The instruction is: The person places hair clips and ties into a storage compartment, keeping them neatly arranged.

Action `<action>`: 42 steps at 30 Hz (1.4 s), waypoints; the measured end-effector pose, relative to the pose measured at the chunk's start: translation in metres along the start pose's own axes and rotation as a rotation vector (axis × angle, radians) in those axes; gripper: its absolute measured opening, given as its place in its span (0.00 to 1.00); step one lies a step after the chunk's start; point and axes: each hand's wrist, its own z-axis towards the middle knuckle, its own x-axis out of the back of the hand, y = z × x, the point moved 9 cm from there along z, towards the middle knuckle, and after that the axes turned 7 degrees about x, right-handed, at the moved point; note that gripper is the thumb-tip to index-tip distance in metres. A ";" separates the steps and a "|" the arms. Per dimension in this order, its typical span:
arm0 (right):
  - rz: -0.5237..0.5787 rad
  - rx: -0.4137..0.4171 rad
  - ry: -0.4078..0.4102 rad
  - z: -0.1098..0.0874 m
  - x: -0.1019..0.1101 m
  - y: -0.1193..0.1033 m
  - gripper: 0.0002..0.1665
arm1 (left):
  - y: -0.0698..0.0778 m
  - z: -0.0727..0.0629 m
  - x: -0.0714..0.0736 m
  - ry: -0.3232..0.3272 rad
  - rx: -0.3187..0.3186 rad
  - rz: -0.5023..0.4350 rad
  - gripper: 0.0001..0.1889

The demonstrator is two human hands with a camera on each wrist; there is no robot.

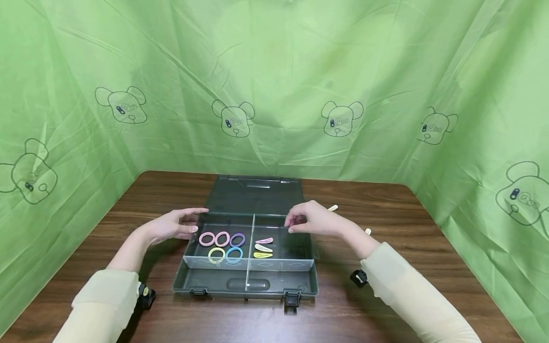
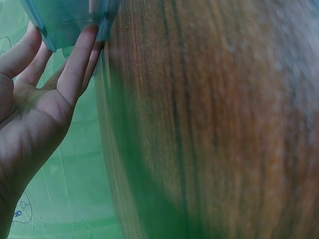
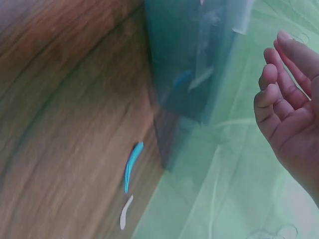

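Observation:
A dark translucent organizer box lies open with its lid laid back behind it. Several hair ties in pink, purple, yellow and blue, including a blue hair tie, lie in its left compartment. Pink, white and yellow hair clips lie in a column to their right. My left hand rests on the box's left side with extended fingers, their tips touching the wall in the left wrist view. Over the right compartment's back right corner hovers my right hand, fingers loosely bent, with nothing visible between them.
On the wooden table right of the box lie a blue hair clip and a white hair clip. A latch juts from the box's front. Green cloth with bear drawings surrounds the table.

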 end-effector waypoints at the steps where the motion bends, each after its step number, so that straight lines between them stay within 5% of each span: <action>1: 0.002 -0.011 0.009 -0.004 0.004 0.000 0.04 | 0.000 0.000 0.000 0.000 0.002 -0.001 0.32; 20: -0.014 -0.152 0.214 -0.088 0.054 0.020 0.08 | -0.002 0.001 0.001 0.012 0.016 0.005 0.33; 42: -0.274 -0.243 0.317 -0.174 0.077 0.065 0.13 | -0.004 0.002 0.000 -0.001 -0.004 0.003 0.33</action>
